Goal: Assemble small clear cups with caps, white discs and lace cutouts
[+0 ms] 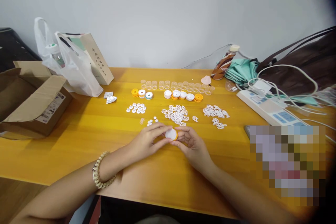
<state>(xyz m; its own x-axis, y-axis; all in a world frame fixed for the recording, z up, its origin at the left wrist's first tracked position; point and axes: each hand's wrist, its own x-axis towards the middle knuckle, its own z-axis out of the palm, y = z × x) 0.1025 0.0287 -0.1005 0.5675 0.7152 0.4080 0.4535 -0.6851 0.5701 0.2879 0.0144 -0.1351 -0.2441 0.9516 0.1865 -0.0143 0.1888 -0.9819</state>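
1. Head view, centre of the frame: the left hand [147,142] and the right hand [193,146] met over the yellow wooden table [78,136]. The fingertips of both were closed on a small round white-and-orange plastic disc [171,134].
2. The disc showed a white face with an orange edge on its right side; finer detail was too small to tell.
3. It sat between the two hands, pinched from left and right. Whether it touched the tabletop could not be told.
4. A cream beaded bracelet [101,175] circled the left wrist, lower left.
5. Just above the hands lay a pile of white lattice-cut plastic pieces [176,113]. Higher up stood a row of small clear plastic cups [175,85].
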